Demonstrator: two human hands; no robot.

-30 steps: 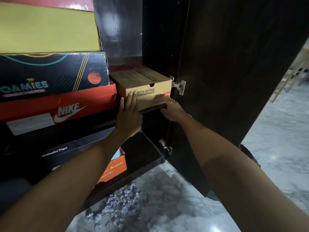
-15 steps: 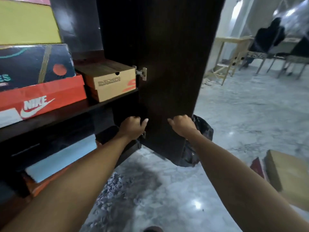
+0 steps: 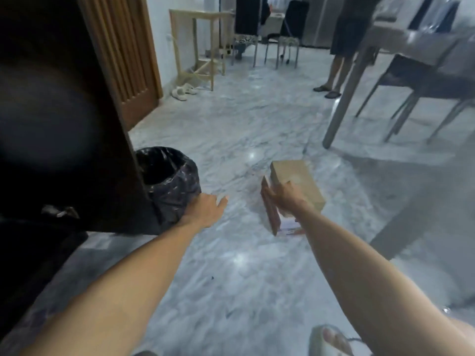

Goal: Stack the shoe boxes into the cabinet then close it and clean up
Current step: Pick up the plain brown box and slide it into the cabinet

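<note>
A tan shoe box (image 3: 300, 176) lies on the marble floor, with a reddish-brown box or lid (image 3: 270, 214) leaning against its left side. My right hand (image 3: 282, 199) reaches out over the near end of the tan box, thumb apart from the half-curled fingers; whether it touches the box I cannot tell. My left hand (image 3: 205, 209) hovers open over the floor to the left, next to the bin. The dark cabinet door (image 3: 64, 111) fills the left of the view, blurred. The cabinet shelves are out of view.
A bin lined with a black bag (image 3: 169, 181) stands by the cabinet door's lower corner. A table (image 3: 411, 44) with chairs is at the right, a person's legs (image 3: 334, 70) behind it. A wooden stand (image 3: 200, 47) and slippers (image 3: 182, 91) are at the back. My foot (image 3: 331, 340) shows below.
My view has swung right, from the cabinet shelves to the floor. Both hands have left the cabinet door edge; the right one has moved out over the tan box.
</note>
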